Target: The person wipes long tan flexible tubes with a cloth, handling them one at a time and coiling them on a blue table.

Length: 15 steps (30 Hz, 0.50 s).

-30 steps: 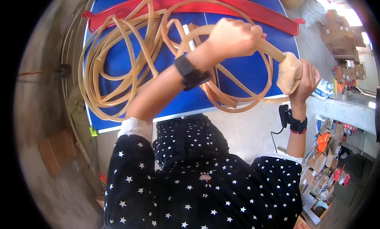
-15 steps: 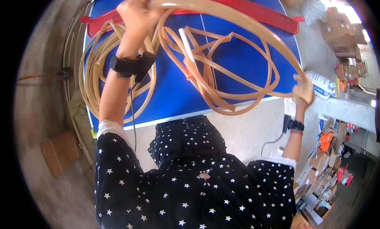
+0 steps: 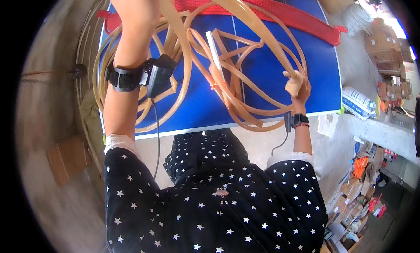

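My right hand (image 3: pixel 297 86) is closed on a wide tan tube (image 3: pixel 267 29), which rises leftward to the top edge. My left hand (image 3: pixel 133 5) is at the upper left, beside tan tubing (image 3: pixel 173 12); its fingers are cut off or hidden. Beneath both hands, loops of tubing (image 3: pixel 249 108) lie on the blue table (image 3: pixel 210 108), in two loose coils side by side. A short white piece (image 3: pixel 213 51) lies among the right coil's loops. Black straps with devices and cables are on both wrists.
A long red perforated bar (image 3: pixel 302 19) lies across the table's far part. At right are bags (image 3: pixel 356 102) by a concrete ledge (image 3: pixel 380 132), stacked cardboard boxes (image 3: pixel 380 47) and mixed goods below (image 3: pixel 358 174). A cardboard box (image 3: pixel 68 159) is at lower left.
My left hand has risen up and left to the top edge. My right hand has moved left and slightly up from the table's right edge, pulling the held tube's end over the right coil.
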### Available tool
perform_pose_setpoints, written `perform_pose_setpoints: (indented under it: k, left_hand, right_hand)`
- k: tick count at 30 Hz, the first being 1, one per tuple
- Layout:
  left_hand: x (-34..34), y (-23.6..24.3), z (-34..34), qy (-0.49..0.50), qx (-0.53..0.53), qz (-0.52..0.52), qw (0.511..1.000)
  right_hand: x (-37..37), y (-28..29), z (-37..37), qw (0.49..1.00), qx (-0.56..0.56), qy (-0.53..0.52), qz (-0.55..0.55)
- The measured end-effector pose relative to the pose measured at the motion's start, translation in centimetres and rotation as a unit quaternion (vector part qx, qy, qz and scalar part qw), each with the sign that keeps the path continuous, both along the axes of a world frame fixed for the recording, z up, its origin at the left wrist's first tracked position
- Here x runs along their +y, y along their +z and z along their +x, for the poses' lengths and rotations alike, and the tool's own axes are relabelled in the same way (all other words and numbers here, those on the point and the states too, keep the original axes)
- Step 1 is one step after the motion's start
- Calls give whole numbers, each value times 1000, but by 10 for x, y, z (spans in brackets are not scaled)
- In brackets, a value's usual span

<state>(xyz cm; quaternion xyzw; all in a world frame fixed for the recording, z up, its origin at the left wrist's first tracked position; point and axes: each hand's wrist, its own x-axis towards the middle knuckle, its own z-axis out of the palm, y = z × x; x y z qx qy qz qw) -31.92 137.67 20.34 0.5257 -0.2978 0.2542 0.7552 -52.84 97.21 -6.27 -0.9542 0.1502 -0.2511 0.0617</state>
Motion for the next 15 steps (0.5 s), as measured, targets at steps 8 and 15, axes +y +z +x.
perform_pose_setpoints:
  k: [8,15]
  left_hand:
    - [-36,-34,33,50,134,62,988]
    - [-82,-46,130,306,107,369,871]
  right_hand:
    - [-68,-9,-84,965,-33,-87,244]
    - [-102,188,-15,943,-183,8,276]
